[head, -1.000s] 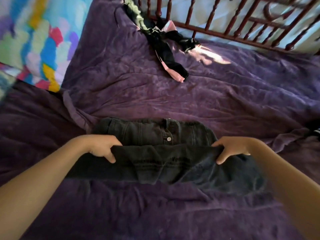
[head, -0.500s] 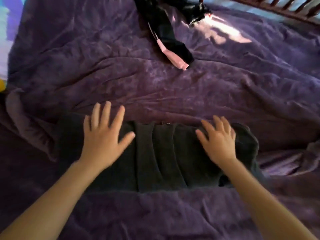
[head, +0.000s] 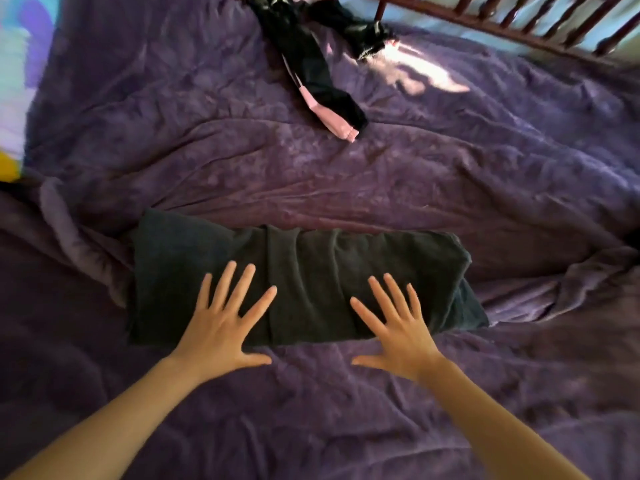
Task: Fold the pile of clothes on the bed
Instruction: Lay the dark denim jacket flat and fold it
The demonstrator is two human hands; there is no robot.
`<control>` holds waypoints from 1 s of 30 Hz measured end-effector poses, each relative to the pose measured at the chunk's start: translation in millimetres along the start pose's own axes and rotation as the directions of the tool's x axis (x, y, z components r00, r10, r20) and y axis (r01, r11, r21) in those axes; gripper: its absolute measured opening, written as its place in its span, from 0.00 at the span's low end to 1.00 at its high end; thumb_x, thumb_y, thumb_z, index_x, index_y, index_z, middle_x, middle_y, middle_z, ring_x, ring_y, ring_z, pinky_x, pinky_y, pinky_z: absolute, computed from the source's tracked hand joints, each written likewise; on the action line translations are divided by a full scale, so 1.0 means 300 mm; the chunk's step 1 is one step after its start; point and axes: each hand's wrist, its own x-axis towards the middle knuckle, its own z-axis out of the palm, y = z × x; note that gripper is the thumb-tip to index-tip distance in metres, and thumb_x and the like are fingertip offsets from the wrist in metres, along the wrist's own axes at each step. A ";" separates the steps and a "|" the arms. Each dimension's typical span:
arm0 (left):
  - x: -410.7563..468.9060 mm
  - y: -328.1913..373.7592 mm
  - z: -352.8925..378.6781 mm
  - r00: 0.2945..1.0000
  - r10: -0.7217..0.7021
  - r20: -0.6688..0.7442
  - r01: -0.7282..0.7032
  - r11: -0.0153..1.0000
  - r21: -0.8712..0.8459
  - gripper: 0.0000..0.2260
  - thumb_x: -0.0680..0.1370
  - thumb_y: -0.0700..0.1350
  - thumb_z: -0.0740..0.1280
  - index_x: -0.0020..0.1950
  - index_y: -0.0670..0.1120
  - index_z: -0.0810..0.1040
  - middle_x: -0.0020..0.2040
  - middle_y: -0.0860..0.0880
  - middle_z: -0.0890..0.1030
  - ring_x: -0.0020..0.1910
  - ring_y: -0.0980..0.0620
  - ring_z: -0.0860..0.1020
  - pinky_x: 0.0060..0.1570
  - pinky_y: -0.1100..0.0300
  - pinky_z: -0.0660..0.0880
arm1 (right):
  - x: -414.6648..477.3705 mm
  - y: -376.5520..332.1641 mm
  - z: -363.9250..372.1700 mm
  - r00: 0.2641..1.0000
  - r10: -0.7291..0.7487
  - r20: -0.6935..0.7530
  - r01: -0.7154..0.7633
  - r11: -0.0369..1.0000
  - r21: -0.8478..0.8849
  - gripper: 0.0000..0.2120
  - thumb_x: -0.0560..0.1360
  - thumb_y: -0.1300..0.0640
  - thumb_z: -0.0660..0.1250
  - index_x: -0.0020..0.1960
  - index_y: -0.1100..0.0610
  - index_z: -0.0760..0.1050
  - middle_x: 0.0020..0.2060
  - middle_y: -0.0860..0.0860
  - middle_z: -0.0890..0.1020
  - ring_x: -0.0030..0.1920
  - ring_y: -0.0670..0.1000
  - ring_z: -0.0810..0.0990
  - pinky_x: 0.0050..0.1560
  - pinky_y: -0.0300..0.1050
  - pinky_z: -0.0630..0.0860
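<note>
A pair of dark jeans (head: 311,271) lies folded into a wide rectangle in the middle of the purple bedspread (head: 450,188). My left hand (head: 225,323) is spread flat, fingers straight, over the fold's near edge left of centre. My right hand (head: 398,323) is spread the same way over the near edge right of centre. Both palms sit partly over the bedspread. A heap of black clothes with pink trim (head: 311,64) lies at the far end of the bed, one leg reaching toward the middle.
A dark wooden railing (head: 519,26) runs along the far right edge of the bed. A bright multicoloured blanket (head: 14,81) lies at the far left. The bedspread bunches into ridges at the left (head: 69,244) and right (head: 554,282) of the jeans.
One second ago both hands gripped the jeans' lower half and folded it up over the waistband. They then let go and flattened on the fold, sliding from its far part toward its near edge.
</note>
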 end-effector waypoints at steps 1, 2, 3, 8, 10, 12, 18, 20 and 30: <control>-0.033 0.014 0.031 0.999 0.017 -0.044 -0.016 0.999 0.038 0.57 0.59 0.71 0.68 0.77 0.51 0.41 0.76 0.37 0.43 0.74 0.36 0.41 0.67 0.35 0.46 | -0.024 0.003 0.022 1.000 0.001 0.023 0.000 0.998 -0.059 0.53 0.64 0.31 0.66 0.76 0.47 0.40 0.69 0.62 0.62 0.74 0.66 0.49 0.59 0.71 0.65; -0.054 0.026 0.060 0.999 -0.019 -0.043 0.022 0.998 0.058 0.60 0.56 0.65 0.76 0.77 0.51 0.42 0.76 0.37 0.45 0.74 0.33 0.45 0.65 0.32 0.51 | -0.033 0.006 0.035 0.997 0.044 0.056 -0.039 0.995 -0.091 0.60 0.59 0.37 0.75 0.76 0.47 0.39 0.69 0.62 0.63 0.73 0.66 0.52 0.58 0.71 0.67; -0.064 0.034 0.079 0.996 -0.084 -0.040 0.086 0.995 0.048 0.63 0.52 0.60 0.80 0.77 0.52 0.44 0.75 0.35 0.50 0.73 0.31 0.50 0.62 0.29 0.56 | -0.028 0.008 0.043 0.989 0.115 0.090 -0.106 0.990 -0.096 0.66 0.53 0.45 0.80 0.76 0.47 0.39 0.67 0.62 0.67 0.71 0.67 0.59 0.56 0.70 0.68; -0.043 -0.016 0.070 0.974 -0.216 -0.063 0.220 0.972 0.080 0.52 0.49 0.39 0.83 0.70 0.46 0.62 0.61 0.30 0.73 0.59 0.28 0.72 0.53 0.30 0.68 | 0.038 0.018 0.011 0.957 0.243 0.158 -0.245 0.970 -0.004 0.53 0.41 0.62 0.83 0.65 0.53 0.70 0.47 0.58 0.83 0.44 0.61 0.83 0.42 0.56 0.80; -0.032 -0.056 0.033 0.978 -0.170 -0.121 0.178 0.982 0.059 0.49 0.48 0.32 0.81 0.66 0.43 0.65 0.52 0.31 0.79 0.51 0.31 0.78 0.45 0.36 0.76 | 0.041 0.064 -0.003 0.970 0.185 0.159 -0.198 0.978 0.066 0.45 0.38 0.54 0.83 0.55 0.57 0.80 0.37 0.54 0.83 0.29 0.55 0.82 0.26 0.43 0.78; -0.010 -0.092 -0.027 0.975 -0.135 -0.175 0.142 0.989 0.028 0.47 0.44 0.28 0.80 0.61 0.41 0.68 0.43 0.33 0.81 0.41 0.34 0.82 0.32 0.44 0.79 | 0.052 0.099 -0.066 0.986 0.131 0.107 -0.142 0.985 0.100 0.28 0.52 0.52 0.78 0.51 0.57 0.82 0.33 0.51 0.82 0.24 0.53 0.79 0.19 0.38 0.72; 0.021 -0.142 -0.239 0.974 -0.017 -0.226 0.024 0.999 0.025 0.39 0.41 0.26 0.77 0.52 0.38 0.80 0.32 0.43 0.79 0.23 0.45 0.77 0.12 0.58 0.69 | 0.012 0.119 -0.261 0.989 0.147 -0.023 -0.146 0.989 0.033 0.30 0.41 0.68 0.77 0.44 0.56 0.84 0.32 0.49 0.83 0.24 0.49 0.79 0.17 0.33 0.66; 0.009 -0.131 -0.293 0.966 0.025 -0.256 -0.017 0.999 0.034 0.40 0.41 0.26 0.77 0.54 0.39 0.79 0.32 0.43 0.79 0.23 0.46 0.77 0.13 0.58 0.69 | -0.033 0.117 -0.316 0.981 0.190 -0.049 -0.188 0.981 0.048 0.31 0.41 0.68 0.77 0.45 0.56 0.83 0.34 0.49 0.83 0.25 0.49 0.80 0.17 0.34 0.68; -0.009 0.000 -0.697 0.863 0.212 -0.458 -0.178 0.977 0.117 0.36 0.42 0.26 0.76 0.51 0.38 0.82 0.33 0.43 0.80 0.24 0.44 0.78 0.12 0.59 0.67 | -0.296 0.118 -0.735 0.880 0.295 -0.373 -0.326 0.945 -0.020 0.23 0.56 0.60 0.58 0.48 0.57 0.82 0.39 0.51 0.84 0.32 0.52 0.83 0.24 0.39 0.76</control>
